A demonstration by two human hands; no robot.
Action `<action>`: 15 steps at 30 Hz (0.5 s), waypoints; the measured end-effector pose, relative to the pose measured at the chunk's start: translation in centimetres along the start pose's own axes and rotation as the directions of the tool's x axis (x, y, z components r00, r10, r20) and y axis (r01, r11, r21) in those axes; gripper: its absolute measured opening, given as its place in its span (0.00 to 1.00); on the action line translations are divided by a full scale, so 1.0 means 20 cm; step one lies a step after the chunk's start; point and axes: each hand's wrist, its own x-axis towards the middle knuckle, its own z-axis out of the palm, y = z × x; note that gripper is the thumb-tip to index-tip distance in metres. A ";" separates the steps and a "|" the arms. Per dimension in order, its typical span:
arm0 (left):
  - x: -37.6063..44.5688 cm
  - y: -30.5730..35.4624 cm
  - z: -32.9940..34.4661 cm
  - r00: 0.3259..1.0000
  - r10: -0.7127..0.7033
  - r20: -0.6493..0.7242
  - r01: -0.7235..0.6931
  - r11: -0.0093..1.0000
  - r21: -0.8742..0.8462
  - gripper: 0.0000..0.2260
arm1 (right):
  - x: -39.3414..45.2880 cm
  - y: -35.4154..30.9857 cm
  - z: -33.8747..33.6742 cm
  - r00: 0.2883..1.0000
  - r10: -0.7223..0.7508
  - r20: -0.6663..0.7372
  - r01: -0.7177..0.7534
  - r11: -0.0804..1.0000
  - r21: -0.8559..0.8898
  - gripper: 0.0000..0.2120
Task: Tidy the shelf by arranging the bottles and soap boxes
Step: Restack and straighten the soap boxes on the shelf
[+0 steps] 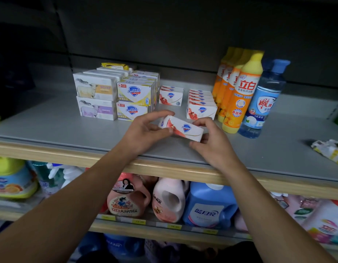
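Spanning the whole view, the grey shelf [50,122] with a wood-coloured front edge carries all the stock. Below it, a lower shelf holds large detergent jugs: a blue jug [210,204], a pink jug [168,200] and a peach jug [126,198].

Right side of the grey shelf: a row of orange dish-soap bottles [240,92] with yellow caps runs front to back, upright, with one clear blue bottle [263,99] just beside the front one.

Left of centre: white sheep-print soap boxes [96,95] stacked two high, touching yellow Safeguard boxes [134,99], also two high. Further right, two groups of red-and-white Safeguard boxes: a small group [171,95] and a longer row [201,105] near the bottles.

A crumpled wrapper [329,150] lies at the far right.

Left hand [145,130]: thumb and fingers pinch the left end of one red-and-white soap box [181,128]. Right hand [211,141]: fingers curled round the box's right end. The box is tilted, near the shelf front, in front of the gap between the two red-and-white groups; whether it touches the shelf cannot be told.
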 end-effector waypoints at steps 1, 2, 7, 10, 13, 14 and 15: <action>0.00 0.00 0.00 1.000 0.003 0.010 -0.003 1.000 0.005 0.16 | 0.00 0.00 0.00 1.000 -0.005 -0.004 0.005 1.000 0.000 0.23; 0.00 0.00 0.00 1.000 0.006 0.016 -0.006 1.000 0.007 0.16 | 0.00 0.00 0.00 1.000 -0.009 -0.008 0.009 1.000 -0.004 0.23; 0.01 -0.01 0.00 1.000 0.002 0.004 -0.002 1.000 -0.015 0.16 | 0.00 0.00 0.00 0.998 -0.035 -0.044 0.033 0.999 -0.033 0.23; 0.01 -0.01 0.00 0.999 -0.009 -0.040 0.009 1.000 0.007 0.14 | 0.00 0.00 0.00 0.994 -0.070 -0.078 0.067 0.997 -0.035 0.22; 0.02 -0.02 0.01 0.998 -0.020 -0.055 0.024 0.997 0.076 0.13 | -0.01 -0.01 -0.01 0.988 -0.088 -0.127 0.090 0.996 0.009 0.21; 0.02 -0.02 0.02 0.999 -0.016 -0.048 0.023 0.990 0.139 0.14 | -0.01 -0.01 -0.02 0.988 -0.077 -0.133 0.082 0.996 0.030 0.21; 0.03 -0.03 0.02 0.999 -0.006 -0.042 0.015 0.975 0.222 0.14 | -0.01 -0.01 -0.02 0.989 -0.062 -0.138 0.069 0.997 0.043 0.20</action>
